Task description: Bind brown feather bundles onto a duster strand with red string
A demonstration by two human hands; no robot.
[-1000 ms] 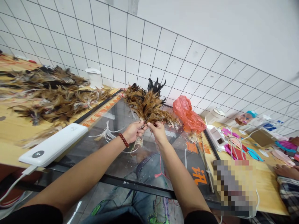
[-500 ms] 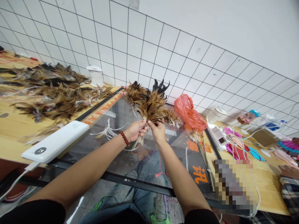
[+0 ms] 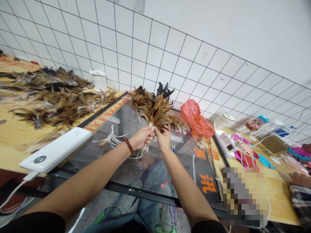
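Over the glass tabletop (image 3: 136,168), a fanned bunch of feathers (image 3: 157,111), brown with black tips, stands upright from between my hands. My left hand (image 3: 143,136), with a red bead bracelet (image 3: 129,146) at the wrist, is closed on the base of the bunch. Pinched at the same spot is my right hand (image 3: 163,139), its thumb and finger meeting the left one's. Pale quills (image 3: 145,149) poke out below the left fingers. Beside it on the glass lie white stripped quills (image 3: 112,138). Blue-handled tool tips (image 3: 173,148) show partly behind my right wrist.
Feather piles (image 3: 53,97) cover the wooden table at left, near a white power bank (image 3: 58,149) with a cable. A red plastic bag (image 3: 195,118) sits at the back right. Black wire grid (image 3: 150,51) borders the wall. Another person's hand (image 3: 300,179) rests at far right.
The right fingers have shifted slightly at the base of the bunch, and the feathers lean a little differently. Blue tool tips now show beside my right wrist. The view moved slightly.
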